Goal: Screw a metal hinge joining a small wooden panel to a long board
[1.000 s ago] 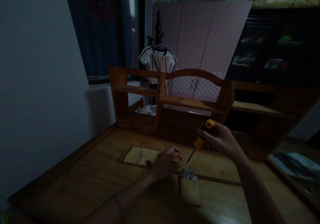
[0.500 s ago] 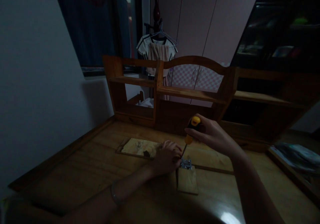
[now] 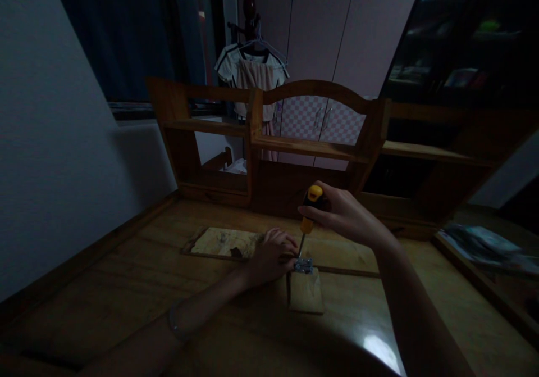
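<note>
Okay, nearest first: bracelet on your left wrist, glare on the bench toward the lower right. Small wood block lies flat on the bench, roughly mid-frame. Metal hinge sits at the block's far edge, between it and the long board behind.

Your left grip lies low, fingers half curled, fingertips right at the hinge's left edge. Can't tell whether they pinch anything; too dark. Your right grip is wrapped round the yellow-and-black handle of the screwdriver, fingers closed on it. Shaft points down, leaning slightly left, tip at the hinge's left side beside your left fingers. Can't tell if it's seated in a screw.

Behind the hinge, the long board runs off to the right. Left of your hand you've got a pale, rough wood surface with a dark patch; can't tell if it's the same piece, your hand covers the middle.

Further back: wooden shelf unit across the bench, then a hanging shirt, pink wardrobe and dark cabinet.
</note>
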Demonstrator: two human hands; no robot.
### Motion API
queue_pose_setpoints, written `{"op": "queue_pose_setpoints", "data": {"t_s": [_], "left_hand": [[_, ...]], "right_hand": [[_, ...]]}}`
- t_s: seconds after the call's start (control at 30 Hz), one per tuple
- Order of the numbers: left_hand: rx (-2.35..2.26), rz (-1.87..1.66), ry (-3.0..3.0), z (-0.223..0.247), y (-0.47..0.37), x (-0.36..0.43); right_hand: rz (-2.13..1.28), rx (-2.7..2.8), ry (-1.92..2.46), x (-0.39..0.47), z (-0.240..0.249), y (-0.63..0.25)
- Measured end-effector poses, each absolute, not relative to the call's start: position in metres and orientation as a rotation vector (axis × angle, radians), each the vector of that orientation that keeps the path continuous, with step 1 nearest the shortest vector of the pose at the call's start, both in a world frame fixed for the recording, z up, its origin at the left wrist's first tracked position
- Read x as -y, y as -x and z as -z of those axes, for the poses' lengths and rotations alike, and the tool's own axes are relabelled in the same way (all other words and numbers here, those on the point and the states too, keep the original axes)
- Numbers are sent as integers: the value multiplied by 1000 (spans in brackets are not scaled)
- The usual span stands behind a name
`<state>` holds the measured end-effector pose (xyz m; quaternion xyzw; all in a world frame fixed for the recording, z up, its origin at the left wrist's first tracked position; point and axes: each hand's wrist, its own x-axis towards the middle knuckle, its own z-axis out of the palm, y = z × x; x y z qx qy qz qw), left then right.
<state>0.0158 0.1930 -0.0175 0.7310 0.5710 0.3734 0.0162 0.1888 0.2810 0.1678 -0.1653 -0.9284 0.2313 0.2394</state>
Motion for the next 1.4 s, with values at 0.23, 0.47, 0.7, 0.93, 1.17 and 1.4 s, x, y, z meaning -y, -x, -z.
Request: {"op": "queue_pose_setpoints", "data": {"t_s": [0.23, 0.47, 0.7, 0.93, 1.17, 1.4], "left_hand": [[-1746, -1173, -2287, 21, -12, -195], [-1712, -1179, -2296, 22, -10, -195], [-1731, -1194, -2251, 25, -11, -199], [-1727, -1239, -2190, 21, -14, -197], [-1760, -1174, -2190, 20, -15, -197], [-1700, -1206, -2261, 23, -12, -197]], "right_hand": [[-615, 2567, 455, -285, -166, -188], [-547, 2590, 387, -282, -170, -190], [-226, 2454, 385, -280, -166, -184], [-279, 2552, 324, -270, -171, -190], [-232, 2511, 343, -271, -168, -184], [-193, 2544, 370, -272, -169, -187]]}}
